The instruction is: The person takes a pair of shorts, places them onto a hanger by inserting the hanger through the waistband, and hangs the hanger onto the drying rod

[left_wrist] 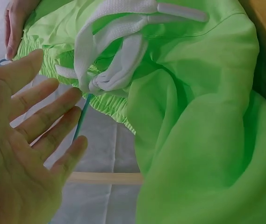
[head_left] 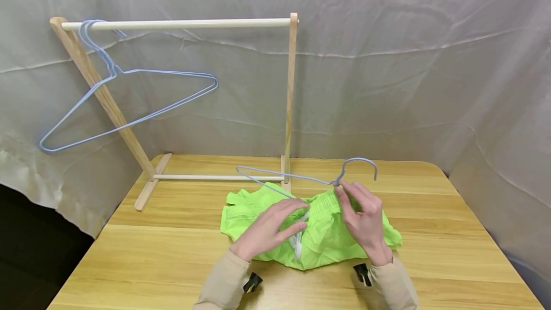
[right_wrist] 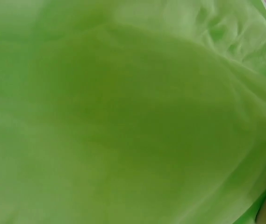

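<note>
Bright green shorts lie bunched on the table, with a gathered elastic waistband and a white drawstring tied in a bow. One side of a blue wire hanger is inside the waistband; its other side sticks out to the left, hook up at the right. My right hand pinches the waistband just below the hanger's neck. Over the left part of the shorts, my left hand has its fingers extended beside the waistband and drawstring. Green cloth fills most of the right wrist view.
A wooden rack stands at the back left, its right post just behind the shorts. Blue wire hangers hang from the rail's left end. Grey cloth backs the wooden table.
</note>
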